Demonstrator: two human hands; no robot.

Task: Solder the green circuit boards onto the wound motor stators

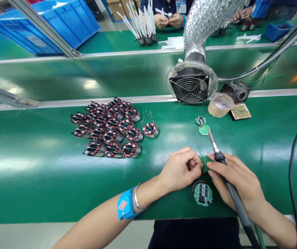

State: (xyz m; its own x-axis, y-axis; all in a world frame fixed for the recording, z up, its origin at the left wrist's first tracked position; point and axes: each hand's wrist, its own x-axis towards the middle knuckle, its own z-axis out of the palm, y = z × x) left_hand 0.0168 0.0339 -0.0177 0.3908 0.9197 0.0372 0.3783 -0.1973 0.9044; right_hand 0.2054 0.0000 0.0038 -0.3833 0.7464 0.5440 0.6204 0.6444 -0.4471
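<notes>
My left hand (183, 167), with a blue strap and a metal bangle at the wrist, pinches the left edge of a small green circuit board (204, 163). My right hand (238, 180) holds a soldering iron (232, 190), its tip pointing up and away, near a round green board (204, 130). Fingers of that same hand touch the right edge of the small board. Just beyond lies another round board (200, 120) with black parts. Below my hands, a round board with black chips (202, 194) sits over a wound coil, close to the bench's front edge.
Many wound stator coils (111, 136) stand in rows at the left, one coil (150, 129) apart. A fan with a duct (190, 86), a round tub (220, 104) and a sponge tray (241, 111) stand behind. A black cable hangs right. People's hands work across the bench.
</notes>
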